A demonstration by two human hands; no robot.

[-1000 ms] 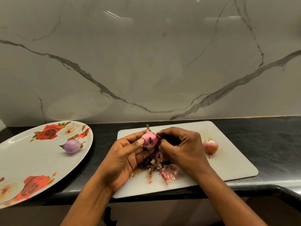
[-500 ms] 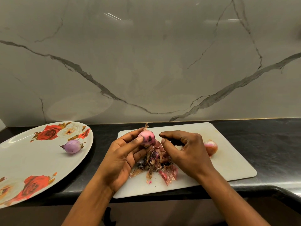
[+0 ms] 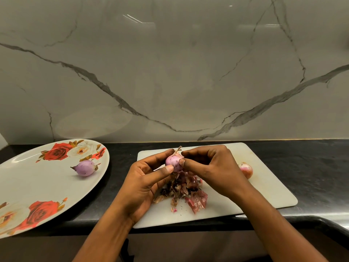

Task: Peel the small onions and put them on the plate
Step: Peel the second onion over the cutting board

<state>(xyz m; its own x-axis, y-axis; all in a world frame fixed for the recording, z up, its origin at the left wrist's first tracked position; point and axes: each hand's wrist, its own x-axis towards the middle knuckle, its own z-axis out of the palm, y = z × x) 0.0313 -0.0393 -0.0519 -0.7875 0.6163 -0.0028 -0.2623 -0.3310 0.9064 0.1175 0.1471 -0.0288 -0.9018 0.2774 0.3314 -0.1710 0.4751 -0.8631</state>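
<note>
My left hand point(image 3: 146, 183) holds a small pink onion point(image 3: 173, 161) above the white cutting board point(image 3: 264, 186), thumb and fingers curled round it. My right hand point(image 3: 213, 167) pinches the same onion from the right with thumb and fingertips. A dry stem sticks up from the onion's top. A heap of reddish onion skins point(image 3: 186, 193) lies on the board under my hands. One peeled purple onion point(image 3: 86, 167) lies on the large rose-patterned plate point(image 3: 28, 178) at the left. Another onion point(image 3: 246, 170), partly hidden by my right hand, rests on the board.
The black countertop point(image 3: 311, 163) runs along a grey marble wall point(image 3: 170, 72). Its front edge curves toward me at the right. The plate overhangs the counter's front at the left.
Both hands rose slightly with the onion. My right hand, drawn a little apart half a second ago, has come back and pinches the onion again.
</note>
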